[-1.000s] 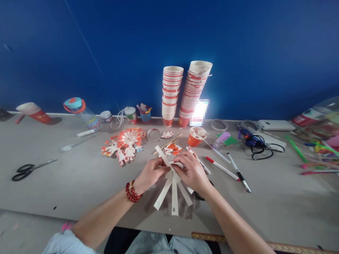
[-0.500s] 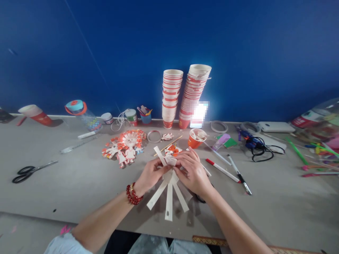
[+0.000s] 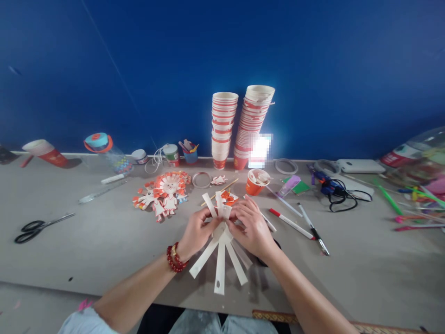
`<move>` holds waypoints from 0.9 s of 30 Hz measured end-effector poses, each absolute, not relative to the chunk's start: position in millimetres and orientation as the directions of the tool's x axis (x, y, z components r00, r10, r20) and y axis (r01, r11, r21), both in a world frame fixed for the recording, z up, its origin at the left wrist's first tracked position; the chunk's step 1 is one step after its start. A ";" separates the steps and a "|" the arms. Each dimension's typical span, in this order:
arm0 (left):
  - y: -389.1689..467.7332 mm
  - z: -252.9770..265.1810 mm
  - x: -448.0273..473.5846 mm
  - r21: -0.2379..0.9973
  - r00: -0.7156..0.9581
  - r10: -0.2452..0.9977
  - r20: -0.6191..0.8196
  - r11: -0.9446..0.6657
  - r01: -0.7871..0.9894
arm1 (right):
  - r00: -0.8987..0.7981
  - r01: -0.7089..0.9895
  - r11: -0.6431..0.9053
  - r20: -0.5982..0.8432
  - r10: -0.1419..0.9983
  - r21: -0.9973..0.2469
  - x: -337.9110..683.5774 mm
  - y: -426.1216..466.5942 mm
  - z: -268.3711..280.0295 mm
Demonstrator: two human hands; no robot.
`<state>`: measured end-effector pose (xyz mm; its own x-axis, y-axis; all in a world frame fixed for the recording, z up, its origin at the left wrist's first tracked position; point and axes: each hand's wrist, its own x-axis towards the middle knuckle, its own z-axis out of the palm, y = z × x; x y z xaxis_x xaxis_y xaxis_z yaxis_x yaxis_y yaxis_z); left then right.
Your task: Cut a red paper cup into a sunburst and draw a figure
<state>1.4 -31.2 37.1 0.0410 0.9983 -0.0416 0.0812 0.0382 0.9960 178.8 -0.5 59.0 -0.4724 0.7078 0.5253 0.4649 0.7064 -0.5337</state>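
A white paper cup cut into strips (image 3: pixel 220 260) is spread out like a flower between my hands, above the table's front part. My left hand (image 3: pixel 199 233) pinches its left side, thumb on the near face. On the other side my right hand (image 3: pixel 252 228) grips it with bent fingers. Several strips fan down toward me, one with a dark spot near its end; others stick up between the hands. Just beyond lie orange-and-white paper scraps (image 3: pixel 228 198). Partly hidden under my right forearm is a dark-handled tool (image 3: pixel 261 262).
Two tall stacks of paper cups (image 3: pixel 222 130) stand against the blue wall. A cup of scraps (image 3: pixel 257 182), a red marker (image 3: pixel 291 224) and a pen (image 3: pixel 314 232) lie right of centre. Cut-out paper figures (image 3: pixel 169 192) and black scissors (image 3: pixel 43 227) are to the left; a blue glue gun (image 3: pixel 328 183) is at right.
The upper strips have shifted: one more now stands upright between my hands, where strips were folded over before. Both hands keep their hold, nearly in place.
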 end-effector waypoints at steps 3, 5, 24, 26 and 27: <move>-31.4 38.2 1.9 0.995 0.041 0.999 -0.028 0.024 0.101 | -0.475 0.485 0.702 0.516 0.713 -0.522 179.8 -0.7 58.4; -31.7 38.5 2.1 0.994 0.043 0.999 -0.022 0.018 0.110 | -0.478 0.490 0.708 0.523 0.706 -0.508 180.4 -1.0 58.8; -29.3 39.9 0.3 0.997 0.091 0.995 -0.051 0.045 0.064 | -0.495 0.451 0.765 0.584 0.643 -0.459 176.4 -3.4 61.3; -27.9 38.7 -0.1 0.997 0.097 0.993 -0.070 0.068 0.019 | -0.499 0.443 0.767 0.583 0.641 -0.464 176.7 -3.2 60.4; -27.2 38.0 -0.3 0.997 0.094 0.992 -0.082 0.082 0.008 | -0.498 0.440 0.767 0.583 0.642 -0.468 176.9 -3.0 60.1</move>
